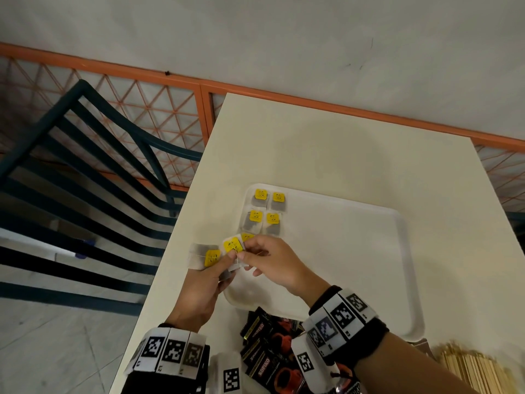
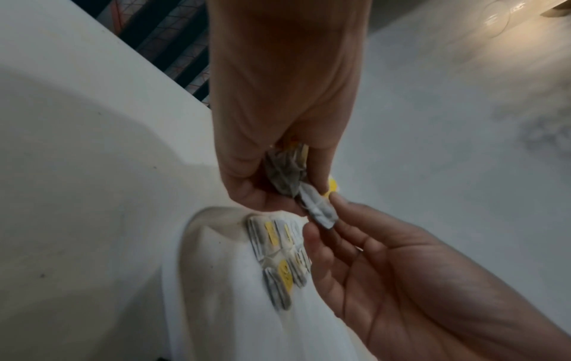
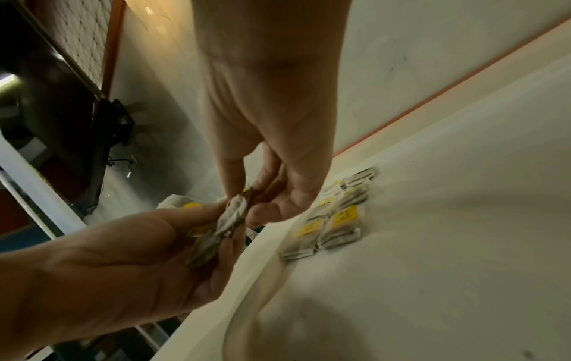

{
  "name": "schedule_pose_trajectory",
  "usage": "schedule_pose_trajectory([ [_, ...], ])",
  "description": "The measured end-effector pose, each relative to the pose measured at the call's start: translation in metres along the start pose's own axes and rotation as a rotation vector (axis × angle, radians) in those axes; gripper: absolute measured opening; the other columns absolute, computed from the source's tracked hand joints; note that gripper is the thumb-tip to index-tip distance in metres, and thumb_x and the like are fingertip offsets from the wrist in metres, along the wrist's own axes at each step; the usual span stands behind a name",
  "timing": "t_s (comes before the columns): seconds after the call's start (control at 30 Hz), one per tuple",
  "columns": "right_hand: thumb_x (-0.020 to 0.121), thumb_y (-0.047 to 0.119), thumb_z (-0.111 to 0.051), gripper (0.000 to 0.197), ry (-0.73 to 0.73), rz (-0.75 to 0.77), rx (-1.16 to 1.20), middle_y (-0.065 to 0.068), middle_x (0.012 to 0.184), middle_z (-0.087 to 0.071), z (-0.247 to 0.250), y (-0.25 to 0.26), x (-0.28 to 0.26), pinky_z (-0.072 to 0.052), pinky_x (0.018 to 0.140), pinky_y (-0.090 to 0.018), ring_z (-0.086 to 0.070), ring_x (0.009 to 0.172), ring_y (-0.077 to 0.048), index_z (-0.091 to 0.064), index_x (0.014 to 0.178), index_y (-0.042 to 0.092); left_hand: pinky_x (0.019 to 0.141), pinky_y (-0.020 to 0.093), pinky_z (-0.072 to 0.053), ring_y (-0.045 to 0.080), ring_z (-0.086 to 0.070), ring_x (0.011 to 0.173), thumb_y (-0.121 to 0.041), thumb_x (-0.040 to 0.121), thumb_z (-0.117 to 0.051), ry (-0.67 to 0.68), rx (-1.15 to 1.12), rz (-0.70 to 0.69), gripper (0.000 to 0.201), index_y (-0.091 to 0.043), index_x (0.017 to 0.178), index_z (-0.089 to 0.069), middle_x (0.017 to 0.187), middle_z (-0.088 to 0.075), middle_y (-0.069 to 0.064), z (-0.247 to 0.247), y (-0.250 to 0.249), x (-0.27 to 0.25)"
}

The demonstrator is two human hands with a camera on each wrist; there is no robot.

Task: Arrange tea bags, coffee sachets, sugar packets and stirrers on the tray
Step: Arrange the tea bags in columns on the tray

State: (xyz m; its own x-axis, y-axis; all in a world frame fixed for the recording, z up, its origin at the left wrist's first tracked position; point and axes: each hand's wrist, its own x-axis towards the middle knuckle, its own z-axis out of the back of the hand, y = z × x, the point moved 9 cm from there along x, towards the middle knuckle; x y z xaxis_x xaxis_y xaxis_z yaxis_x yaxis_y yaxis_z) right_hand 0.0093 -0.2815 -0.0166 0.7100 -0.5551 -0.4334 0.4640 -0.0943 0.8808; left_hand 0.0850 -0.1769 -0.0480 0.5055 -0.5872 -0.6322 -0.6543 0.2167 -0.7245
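tea bags [image 1: 261, 207]: yellow tags, grey | tray [image 1: 355, 251]: white | coffee sachets [image 1: 264, 348]: black-orange

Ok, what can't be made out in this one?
- Head view: a fifth tea bag on the tray is mostly hidden by the right hand.
- How many tea bags the left hand holds: fingers cover the bunch.
- Coffee sachets: wrists cover them.
- Stirrers: blurred, cut off by the edge.
- Sugar packets: none identifiable.

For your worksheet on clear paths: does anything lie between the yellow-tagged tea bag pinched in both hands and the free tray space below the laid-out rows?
Nothing visible does. The right hand and left hand pinch the yellow-tagged tea bag at the white plastic tray, just short of the four laid-out tea bags; the tray floor there looks bare.
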Motion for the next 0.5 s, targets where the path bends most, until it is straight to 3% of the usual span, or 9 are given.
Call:
schedule_pose_trajectory([
  [0.07, 0.089, 0.012, -0.059, 0.023, 0.0, -0.03, 0.05, -0.012, 0.097, -0.063, 0.0, -0.002, -0.002, -0.054, 0.061, -0.017, -0.061, 0.072, -0.011, -0.06, 0.109, 0.002, 0.075, 0.026, -0.048, 0.008, -0.052, 0.058, -0.015, 0.087, -0.061, 0.01, -0.004, 0.012, 0.008, -0.009, 0.092, -0.063, 0.065, -0.056, 0.001, 0.0, 0.001, -0.002],
  [0.2, 0.093, 0.01, -0.052, 0.022, -0.02, -0.022, 0.123, -0.005, 0.094, -0.056, 0.004, 0.002, -0.006, -0.058, 0.073, -0.026, -0.06, 0.08, -0.014, -0.058, 0.113, 0.004, 0.066, 0.019, -0.05, 0.003, -0.062, 0.056, -0.013, 0.088, -0.059, 0.012, 0.01, 0.024, 0.011, -0.013, 0.078, -0.063, 0.048, -0.055, -0.004, 0.0, 0.003, -0.006],
  [0.27, 0.092, 0.013, -0.055, 0.024, -0.018, -0.004, 0.137, -0.001, 0.091, -0.055, 0.004, 0.006, -0.009, -0.057, 0.072, -0.025, -0.061, 0.078, -0.013, -0.056, 0.116, 0.008, 0.06, 0.018, -0.051, 0.004, -0.062, 0.058, -0.014, 0.088, -0.059, 0.007, -0.005, 0.002, 0.007, -0.013, 0.081, -0.062, 0.048, -0.053, -0.004, 0.001, 0.001, -0.008],
  [0.33, 0.089, 0.016, -0.06, 0.03, 0.006, -0.012, 0.108, 0.002, 0.087, -0.056, 0.0, 0.006, -0.012, -0.054, 0.065, -0.02, -0.061, 0.072, -0.011, -0.052, 0.117, 0.009, 0.064, 0.02, -0.049, 0.009, -0.06, 0.064, -0.014, 0.089, -0.058, 0.016, -0.014, -0.025, 0.008, -0.013, 0.081, -0.06, 0.046, -0.051, -0.005, 0.001, -0.002, -0.011],
  [0.4, 0.087, 0.011, -0.061, 0.031, 0.033, -0.032, 0.071, 0.001, 0.085, -0.058, -0.004, 0.004, -0.013, -0.052, 0.062, -0.019, -0.061, 0.069, -0.012, -0.051, 0.117, 0.005, 0.066, 0.021, -0.048, 0.01, -0.058, 0.065, -0.013, 0.089, -0.057, 0.03, -0.004, -0.052, 0.013, -0.014, 0.076, -0.058, 0.044, -0.048, -0.006, 0.0, -0.006, -0.013],
  [0.5, 0.083, -0.002, -0.059, 0.033, 0.077, -0.074, 0.044, -0.004, 0.089, -0.06, -0.007, -0.003, -0.015, -0.052, 0.067, -0.022, -0.06, 0.076, -0.017, -0.05, 0.113, 0.008, 0.062, 0.019, -0.049, 0.007, -0.057, 0.058, -0.011, 0.087, -0.06, -0.001, -0.011, -0.08, 0.007, -0.014, 0.082, -0.06, 0.05, -0.054, -0.005, 0.004, -0.01, -0.015],
])
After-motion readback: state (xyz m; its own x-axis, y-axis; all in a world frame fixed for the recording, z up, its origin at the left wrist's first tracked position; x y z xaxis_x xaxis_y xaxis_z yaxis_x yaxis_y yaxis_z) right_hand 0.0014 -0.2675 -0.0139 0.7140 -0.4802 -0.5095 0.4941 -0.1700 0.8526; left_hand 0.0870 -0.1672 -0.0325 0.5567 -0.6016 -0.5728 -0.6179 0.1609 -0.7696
